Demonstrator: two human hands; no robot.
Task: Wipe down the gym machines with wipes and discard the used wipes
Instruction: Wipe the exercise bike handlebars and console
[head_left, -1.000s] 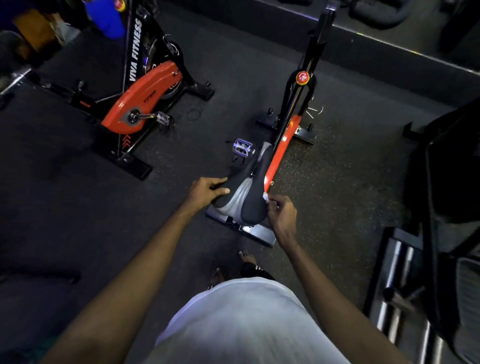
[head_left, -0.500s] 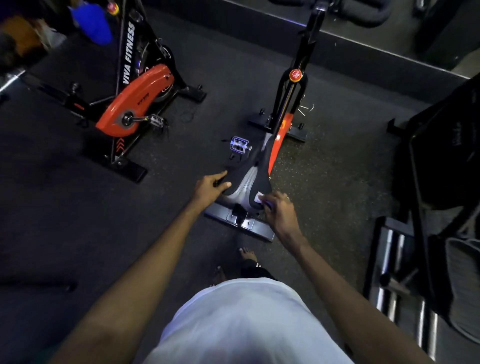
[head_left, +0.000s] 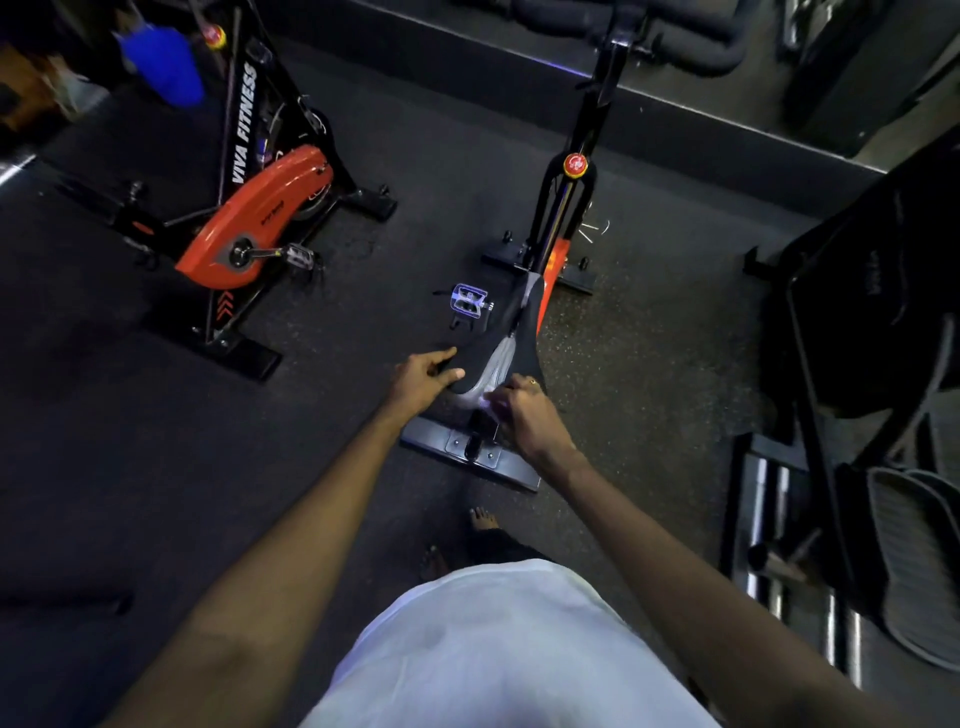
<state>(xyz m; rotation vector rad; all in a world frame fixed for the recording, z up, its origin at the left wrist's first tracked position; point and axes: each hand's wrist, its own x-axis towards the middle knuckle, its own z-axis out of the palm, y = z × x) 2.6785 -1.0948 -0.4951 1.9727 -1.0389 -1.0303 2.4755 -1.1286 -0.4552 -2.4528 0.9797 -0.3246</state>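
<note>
A blurred blue object (head_left: 166, 67) sits far left on the dark speckled floor (head_left: 649, 364).

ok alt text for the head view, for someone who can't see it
Seen from above, a person's right hand presses a white wipe on the rear of a black-and-grey bike saddle while the left hand grips its left edge. A second orange-and-black bike stands to the left.

The dark, speckled rubber floor (head_left: 649, 374) carries two exercise bikes, well apart. The nearer bike (head_left: 569, 208) stands on a rear foot bar (head_left: 431, 441) and a front one, while the second bike (head_left: 260, 218) — marked VIVA FITNESS — stands off to the left. A bare foot (head_left: 483, 519) rests just behind the rear bar, and a black machine (head_left: 857, 312) stands at the right.
</note>
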